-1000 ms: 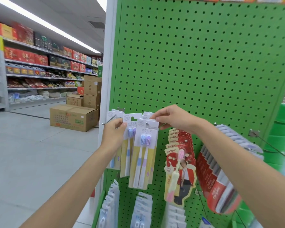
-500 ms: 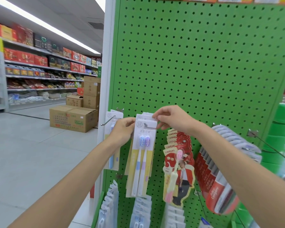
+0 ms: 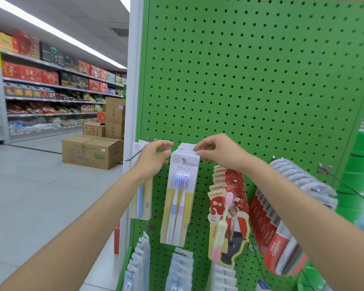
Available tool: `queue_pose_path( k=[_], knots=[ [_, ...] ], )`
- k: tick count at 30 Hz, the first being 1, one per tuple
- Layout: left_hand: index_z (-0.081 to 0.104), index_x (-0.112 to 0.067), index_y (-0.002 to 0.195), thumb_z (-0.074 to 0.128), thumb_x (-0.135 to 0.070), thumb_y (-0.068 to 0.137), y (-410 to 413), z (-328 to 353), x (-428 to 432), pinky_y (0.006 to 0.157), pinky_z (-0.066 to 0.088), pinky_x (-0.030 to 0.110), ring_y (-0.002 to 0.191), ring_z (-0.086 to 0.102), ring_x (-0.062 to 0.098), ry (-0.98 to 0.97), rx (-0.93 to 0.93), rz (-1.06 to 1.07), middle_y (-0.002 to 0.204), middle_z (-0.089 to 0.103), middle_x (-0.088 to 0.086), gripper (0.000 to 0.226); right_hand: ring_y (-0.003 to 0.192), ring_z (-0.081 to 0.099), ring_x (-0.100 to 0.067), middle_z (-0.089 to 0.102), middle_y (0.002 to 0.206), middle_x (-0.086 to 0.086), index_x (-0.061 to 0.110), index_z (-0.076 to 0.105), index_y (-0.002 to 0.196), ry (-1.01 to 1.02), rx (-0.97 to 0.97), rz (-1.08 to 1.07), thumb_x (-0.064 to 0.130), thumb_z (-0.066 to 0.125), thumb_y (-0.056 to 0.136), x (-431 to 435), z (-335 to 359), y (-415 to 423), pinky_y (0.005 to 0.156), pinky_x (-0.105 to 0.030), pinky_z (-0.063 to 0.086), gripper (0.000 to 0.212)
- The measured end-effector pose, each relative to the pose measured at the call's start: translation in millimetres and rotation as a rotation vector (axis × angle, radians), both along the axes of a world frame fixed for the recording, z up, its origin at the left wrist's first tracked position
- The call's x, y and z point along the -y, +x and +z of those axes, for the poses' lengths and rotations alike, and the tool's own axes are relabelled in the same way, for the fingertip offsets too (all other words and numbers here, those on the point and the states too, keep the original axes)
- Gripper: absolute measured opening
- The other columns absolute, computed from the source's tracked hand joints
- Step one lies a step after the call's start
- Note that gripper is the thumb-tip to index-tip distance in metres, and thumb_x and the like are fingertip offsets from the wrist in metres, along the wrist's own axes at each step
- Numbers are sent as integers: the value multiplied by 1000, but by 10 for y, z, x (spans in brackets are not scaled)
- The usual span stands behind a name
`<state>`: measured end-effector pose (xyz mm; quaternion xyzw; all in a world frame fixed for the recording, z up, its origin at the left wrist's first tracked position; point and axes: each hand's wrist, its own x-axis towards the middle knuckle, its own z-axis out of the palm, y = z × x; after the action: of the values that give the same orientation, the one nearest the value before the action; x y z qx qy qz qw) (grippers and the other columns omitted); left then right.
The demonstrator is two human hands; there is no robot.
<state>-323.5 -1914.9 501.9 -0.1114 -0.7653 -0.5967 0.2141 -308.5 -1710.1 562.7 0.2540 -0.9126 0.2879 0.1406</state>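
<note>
Right hand (image 3: 216, 153) pinches the card tops of the toothbrush packs (image 3: 181, 198), squaring them on their peg (image 3: 183, 158), while the left hand (image 3: 153, 159), loose-fingered and empty, hovers beside as a steadying guard

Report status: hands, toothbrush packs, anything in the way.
Left hand open, beside packs. Right hand pinches top of packs. Packs hang on hook. Canban cards close at right, not blocking.

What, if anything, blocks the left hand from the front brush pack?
Probably nothing, so yes: the left hand hangs open right beside the top corner of the brush pack, with nothing between.
</note>
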Motion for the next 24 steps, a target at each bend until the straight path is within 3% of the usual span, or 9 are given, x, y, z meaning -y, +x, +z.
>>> queue_pose_path(
  k=[5, 12, 24],
  knots=[
    [67, -16, 111, 67, -10, 90, -57, 75, -61, 65, 48, 13, 91, 64, 5, -81, 3, -32, 101, 70, -5, 22, 65, 61, -1, 72, 84, 2, 14, 71, 95, -11, 27, 16, 18, 64, 93, 24, -26, -26, 60, -13, 46, 8],
    [69, -8, 100, 66, -7, 91, -72, 71, -146, 54, 47, 8, 77, 62, 7, 13, -11, 33, 89, 69, -2, 9, 64, 62, -1, 74, 85, -2, 15, 70, 94, -50, 26, 15, 18, 63, 94, 25, -66, -52, 61, -17, 48, 8],
    [67, -11, 96, 65, -12, 92, -21, 31, -269, 67, 47, 17, 81, 59, 6, 143, -92, 145, 89, 66, -4, 4, 63, 61, -2, 73, 86, -3, 16, 69, 91, -35, 9, 11, 17, 63, 94, 22, -52, -44, 60, -15, 49, 7]
  ],
)
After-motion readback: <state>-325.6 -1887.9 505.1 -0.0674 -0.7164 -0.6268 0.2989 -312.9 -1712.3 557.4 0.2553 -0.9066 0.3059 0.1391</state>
